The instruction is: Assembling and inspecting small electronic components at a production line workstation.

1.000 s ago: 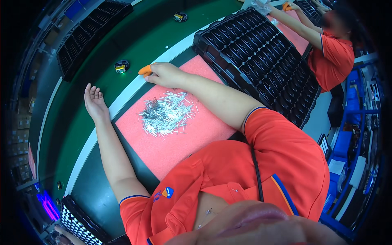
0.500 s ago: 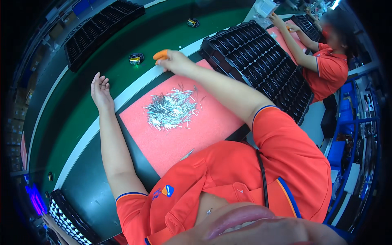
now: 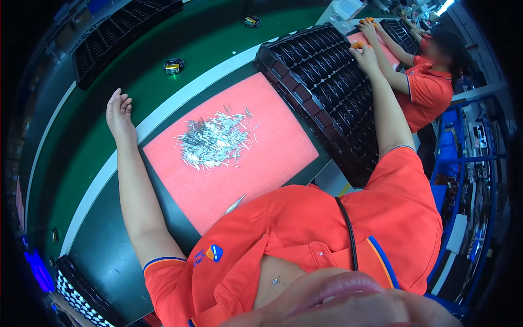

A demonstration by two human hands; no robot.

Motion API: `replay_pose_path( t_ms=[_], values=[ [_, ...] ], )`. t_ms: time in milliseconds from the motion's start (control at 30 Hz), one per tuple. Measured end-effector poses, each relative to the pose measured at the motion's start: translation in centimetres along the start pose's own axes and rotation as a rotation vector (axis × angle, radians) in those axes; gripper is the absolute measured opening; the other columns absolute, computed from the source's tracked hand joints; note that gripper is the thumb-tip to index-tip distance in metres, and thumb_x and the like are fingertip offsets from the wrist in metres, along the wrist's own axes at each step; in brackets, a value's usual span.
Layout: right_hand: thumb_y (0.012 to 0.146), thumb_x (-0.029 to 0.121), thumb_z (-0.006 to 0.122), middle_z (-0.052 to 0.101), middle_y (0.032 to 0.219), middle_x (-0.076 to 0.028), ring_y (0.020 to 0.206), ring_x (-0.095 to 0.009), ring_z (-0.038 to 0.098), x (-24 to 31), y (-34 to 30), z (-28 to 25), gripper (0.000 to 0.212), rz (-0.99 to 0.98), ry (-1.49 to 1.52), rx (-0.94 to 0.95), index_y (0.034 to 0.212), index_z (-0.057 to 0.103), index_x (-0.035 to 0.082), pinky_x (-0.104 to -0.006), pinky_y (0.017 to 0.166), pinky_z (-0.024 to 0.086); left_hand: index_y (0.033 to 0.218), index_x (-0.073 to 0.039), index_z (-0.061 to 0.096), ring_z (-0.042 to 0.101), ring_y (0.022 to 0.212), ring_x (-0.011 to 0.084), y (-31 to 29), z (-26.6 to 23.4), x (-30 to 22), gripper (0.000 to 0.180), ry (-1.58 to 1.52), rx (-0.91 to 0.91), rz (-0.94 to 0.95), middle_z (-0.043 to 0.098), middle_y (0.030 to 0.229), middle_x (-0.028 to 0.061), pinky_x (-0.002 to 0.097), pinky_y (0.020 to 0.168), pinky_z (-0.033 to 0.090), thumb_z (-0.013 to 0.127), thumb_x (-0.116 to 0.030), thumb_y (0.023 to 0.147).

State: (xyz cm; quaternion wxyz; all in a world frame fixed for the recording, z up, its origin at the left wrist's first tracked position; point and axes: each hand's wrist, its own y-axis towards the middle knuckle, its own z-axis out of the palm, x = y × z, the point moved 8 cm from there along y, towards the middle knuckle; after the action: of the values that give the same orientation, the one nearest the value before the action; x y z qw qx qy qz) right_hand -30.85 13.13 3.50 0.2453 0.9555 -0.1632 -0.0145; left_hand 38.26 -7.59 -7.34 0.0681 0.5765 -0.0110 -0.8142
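My right hand (image 3: pixel 366 54) lies on the far end of the black compartment tray (image 3: pixel 327 82), arm stretched out nearly straight; it wears orange finger cots (image 3: pixel 357 46) and its fingers curl down onto the tray, though I cannot tell whether they grip anything. This tray stands just right of the pink foam mat (image 3: pixel 261 158), which is my reference. A pile of thin silver pins (image 3: pixel 210 143) sits on the mat's middle, with one stray pin (image 3: pixel 234 204) at its near edge. My left hand (image 3: pixel 119 111) rests left of the mat, on the white border of the green conveyor belt (image 3: pixel 163 92), palm open, fingers loosely extended, holding nothing. Beyond the mat, a small black component (image 3: pixel 174 66) lies on the belt. Past the tray, another person's hands (image 3: pixel 369 27) work over a second mat.
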Motion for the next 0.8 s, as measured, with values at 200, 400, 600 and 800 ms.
replay_pose_path(
  t_ms=[200, 400, 600, 800],
  values=[
    [0.083, 0.035, 0.064, 0.067, 0.089, -0.021, 0.086, -0.035, 0.064, -1.3, -1.7, 1.3, 0.036, 0.035, -0.031, 0.014, 0.098, 0.067, 0.002, -0.0404, 0.080, 0.049, 0.117, -0.004, 0.059, 0.057, 0.086, 0.0102, -0.2, 0.0, 0.1, 0.031, 0.003, 0.010, 0.011, 0.062, 0.094, 0.0026, 0.0235, 0.079, 0.043, 0.056, -0.025, 0.094],
    [0.084, 0.036, 0.063, 0.066, 0.091, -0.022, 0.088, -0.035, 0.065, -1.8, -1.1, 3.1, 0.038, 0.102, -0.102, 0.215, 0.098, 0.066, 0.001, -0.0414, 0.081, 0.049, 0.116, -0.004, 0.060, 0.057, 0.086, 0.0105, -0.3, 0.3, 0.0, 0.030, 0.005, 0.010, 0.007, 0.062, 0.093, 0.0023, 0.0237, 0.079, 0.043, 0.057, -0.025, 0.094],
    [0.085, 0.038, 0.062, 0.066, 0.094, -0.021, 0.088, -0.036, 0.065, -0.4, -0.9, 2.6, 0.037, 0.025, -0.117, 0.149, 0.099, 0.067, 0.003, -0.0429, 0.080, 0.049, 0.119, -0.004, 0.059, 0.058, 0.091, 0.0127, 0.0, -0.3, 0.2, 0.033, 0.023, 0.012, -0.008, 0.063, 0.098, 0.0034, 0.0250, 0.084, 0.044, 0.055, -0.025, 0.095],
    [0.086, 0.038, 0.062, 0.067, 0.084, -0.021, 0.080, -0.035, 0.066, 2.7, -0.4, -1.8, 0.034, -0.084, -0.115, -0.066, 0.094, 0.069, 0.005, -0.0430, 0.072, 0.051, 0.115, -0.003, 0.061, 0.060, 0.087, 0.0127, 0.1, 0.0, 0.0, 0.028, -0.010, 0.031, 0.024, 0.064, 0.097, 0.0059, 0.0243, 0.079, 0.046, 0.056, -0.021, 0.094]
  ],
)
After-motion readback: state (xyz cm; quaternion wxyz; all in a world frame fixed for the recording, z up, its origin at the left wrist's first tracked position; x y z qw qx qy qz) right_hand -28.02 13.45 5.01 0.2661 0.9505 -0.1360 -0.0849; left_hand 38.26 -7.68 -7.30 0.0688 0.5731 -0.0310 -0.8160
